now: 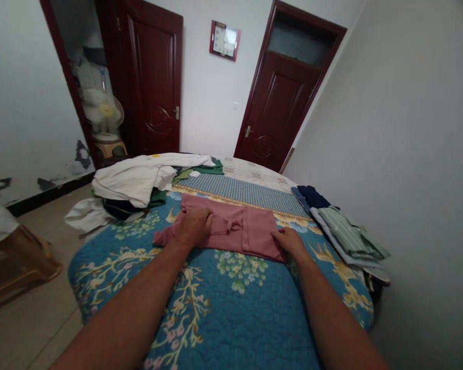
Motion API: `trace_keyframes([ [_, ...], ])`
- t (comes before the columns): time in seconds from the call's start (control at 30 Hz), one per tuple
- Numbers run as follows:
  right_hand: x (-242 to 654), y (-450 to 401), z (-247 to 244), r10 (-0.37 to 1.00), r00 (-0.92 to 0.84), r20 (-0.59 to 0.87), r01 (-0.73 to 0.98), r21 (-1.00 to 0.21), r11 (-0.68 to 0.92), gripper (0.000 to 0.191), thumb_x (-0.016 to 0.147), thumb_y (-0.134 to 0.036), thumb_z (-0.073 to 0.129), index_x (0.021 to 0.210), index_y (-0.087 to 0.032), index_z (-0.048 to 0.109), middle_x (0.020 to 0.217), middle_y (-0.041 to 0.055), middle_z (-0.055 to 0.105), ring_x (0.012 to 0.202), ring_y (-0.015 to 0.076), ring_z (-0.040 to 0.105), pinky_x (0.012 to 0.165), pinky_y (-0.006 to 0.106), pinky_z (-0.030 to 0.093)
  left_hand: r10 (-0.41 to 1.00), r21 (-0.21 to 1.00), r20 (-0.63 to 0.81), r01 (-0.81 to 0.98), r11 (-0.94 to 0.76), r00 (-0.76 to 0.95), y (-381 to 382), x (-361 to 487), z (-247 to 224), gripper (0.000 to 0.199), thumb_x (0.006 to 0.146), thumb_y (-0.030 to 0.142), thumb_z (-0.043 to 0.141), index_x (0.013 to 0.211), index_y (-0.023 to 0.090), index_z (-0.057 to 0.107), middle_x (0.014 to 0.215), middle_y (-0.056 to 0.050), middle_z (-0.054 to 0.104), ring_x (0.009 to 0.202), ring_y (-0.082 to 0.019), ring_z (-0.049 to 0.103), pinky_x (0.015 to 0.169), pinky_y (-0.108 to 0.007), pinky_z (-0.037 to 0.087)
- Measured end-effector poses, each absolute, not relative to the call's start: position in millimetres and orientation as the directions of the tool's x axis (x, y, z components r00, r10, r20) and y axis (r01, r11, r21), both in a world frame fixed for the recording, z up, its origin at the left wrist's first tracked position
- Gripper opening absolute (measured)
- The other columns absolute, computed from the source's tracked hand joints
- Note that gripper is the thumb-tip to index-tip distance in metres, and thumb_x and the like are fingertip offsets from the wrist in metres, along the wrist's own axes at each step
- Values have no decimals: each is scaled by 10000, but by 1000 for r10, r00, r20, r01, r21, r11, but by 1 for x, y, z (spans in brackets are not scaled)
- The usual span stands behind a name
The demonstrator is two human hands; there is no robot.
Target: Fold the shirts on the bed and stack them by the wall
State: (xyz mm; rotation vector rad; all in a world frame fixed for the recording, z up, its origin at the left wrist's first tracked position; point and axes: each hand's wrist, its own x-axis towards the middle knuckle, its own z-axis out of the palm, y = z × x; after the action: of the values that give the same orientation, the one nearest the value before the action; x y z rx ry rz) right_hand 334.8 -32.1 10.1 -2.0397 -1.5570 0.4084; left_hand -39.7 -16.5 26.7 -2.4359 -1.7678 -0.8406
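Note:
A dusty-pink garment lies folded into a long flat shape on the blue floral quilted cover, a narrow tie or cord across its middle. My left hand rests on its left part, fingers curled into the cloth; a bit of loose fabric sticks out to the left of the wrist. At the opposite end, my right hand pinches the right edge between thumb and fingers. The tips of the left fingers are partly hidden.
A loose heap of white and dark clothes lies at the left edge of the quilted cover. Folded clothes are stacked on the right, near the wall. A brown stool stands left; two dark red doors are beyond.

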Motion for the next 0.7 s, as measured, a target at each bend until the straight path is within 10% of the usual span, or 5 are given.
trace_keyframes([
  [0.43, 289, -31, 71, 962, 259, 86, 601, -794, -91, 171, 721, -386, 690, 732, -217, 714, 731, 69, 744, 745, 251, 690, 586, 292, 485, 877, 435, 412, 792, -429, 249, -18, -31, 22, 313, 1000, 274, 498, 1150, 181, 756, 1144, -132, 788, 1083, -268, 720, 993, -371, 512],
  [0.7, 216, -9, 109, 995, 1, 95, 541, -837, 80, 222, 709, -428, 660, 731, -207, 639, 782, 22, 705, 713, 169, 619, 608, 239, 457, 930, 833, 314, 413, -367, 191, -19, -23, 28, 309, 1009, 384, 479, 955, 181, 706, 1029, -129, 767, 1001, -258, 718, 950, -387, 546],
])
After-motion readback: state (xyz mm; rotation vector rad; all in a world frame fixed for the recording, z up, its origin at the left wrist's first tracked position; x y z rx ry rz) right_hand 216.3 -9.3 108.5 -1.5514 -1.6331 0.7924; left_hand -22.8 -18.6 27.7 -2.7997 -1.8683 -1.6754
